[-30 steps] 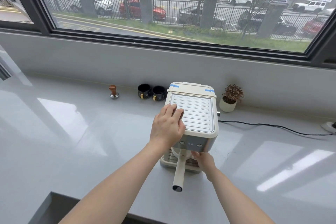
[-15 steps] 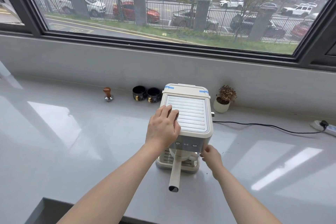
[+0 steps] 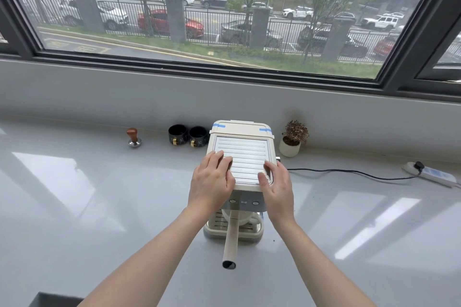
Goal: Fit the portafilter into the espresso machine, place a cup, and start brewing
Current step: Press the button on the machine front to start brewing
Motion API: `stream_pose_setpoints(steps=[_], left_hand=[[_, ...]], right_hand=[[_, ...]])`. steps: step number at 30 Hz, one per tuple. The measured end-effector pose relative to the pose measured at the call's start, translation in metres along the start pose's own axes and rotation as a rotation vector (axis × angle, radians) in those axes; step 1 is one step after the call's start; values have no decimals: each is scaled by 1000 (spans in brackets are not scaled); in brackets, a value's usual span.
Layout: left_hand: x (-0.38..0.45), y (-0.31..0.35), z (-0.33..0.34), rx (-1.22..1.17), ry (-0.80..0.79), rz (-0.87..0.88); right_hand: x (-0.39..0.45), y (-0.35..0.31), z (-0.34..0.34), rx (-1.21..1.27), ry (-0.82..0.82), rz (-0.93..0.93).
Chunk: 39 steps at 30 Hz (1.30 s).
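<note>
A cream espresso machine (image 3: pixel 243 157) stands on the white counter below the window. The portafilter (image 3: pixel 230 239) sits under the machine's front, its long cream handle pointing toward me. A white cup (image 3: pixel 250 219) shows partly on the drip tray beside the handle. My left hand (image 3: pixel 212 182) lies flat on the top left corner of the machine, fingers spread. My right hand (image 3: pixel 277 184) rests on the top right corner, fingers apart. Neither hand holds anything. Round buttons (image 3: pixel 243 202) line the front panel between my wrists.
Two black cups (image 3: pixel 188 135) and a wooden-knobbed tamper (image 3: pixel 133 137) stand at the back left of the machine. A small potted plant (image 3: pixel 291 139) is at its right. A black cable (image 3: pixel 349 171) runs right to a power strip (image 3: pixel 431 174).
My right hand left the cup area under the machine and rose onto the top right corner. My left hand stayed on top. The camera view shifted slightly.
</note>
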<state>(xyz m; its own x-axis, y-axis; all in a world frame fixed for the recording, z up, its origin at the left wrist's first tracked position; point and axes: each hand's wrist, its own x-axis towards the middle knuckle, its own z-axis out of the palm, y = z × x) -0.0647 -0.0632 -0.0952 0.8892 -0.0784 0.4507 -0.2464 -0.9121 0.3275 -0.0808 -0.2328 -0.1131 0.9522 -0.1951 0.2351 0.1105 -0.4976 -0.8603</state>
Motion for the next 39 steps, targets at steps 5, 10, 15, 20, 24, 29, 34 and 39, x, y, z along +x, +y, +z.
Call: stream_pose_setpoints(steps=[5, 10, 15, 20, 24, 29, 34, 39], left_hand=[[-1, -1, 0, 3, -4, 0], [0, 0, 0, 2, 7, 2], [0, -1, 0, 1, 10, 4], [1, -2, 1, -1, 10, 1], [0, -1, 0, -1, 12, 1], [-1, -1, 0, -9, 18, -1], [-1, -1, 2, -23, 21, -3], [-1, -1, 2, -24, 17, -3]], right_hand=[[-6, 7, 3, -26, 8, -112], [-13, 20, 4, -116, -40, -253], [-16, 25, 7, -193, 47, -341], [-18, 25, 8, -194, 60, -349], [-21, 29, 9, -230, 59, -386], [-24, 29, 11, -240, 78, -383], [-26, 26, 13, -251, 104, -387], [-26, 29, 12, -240, 88, -396]])
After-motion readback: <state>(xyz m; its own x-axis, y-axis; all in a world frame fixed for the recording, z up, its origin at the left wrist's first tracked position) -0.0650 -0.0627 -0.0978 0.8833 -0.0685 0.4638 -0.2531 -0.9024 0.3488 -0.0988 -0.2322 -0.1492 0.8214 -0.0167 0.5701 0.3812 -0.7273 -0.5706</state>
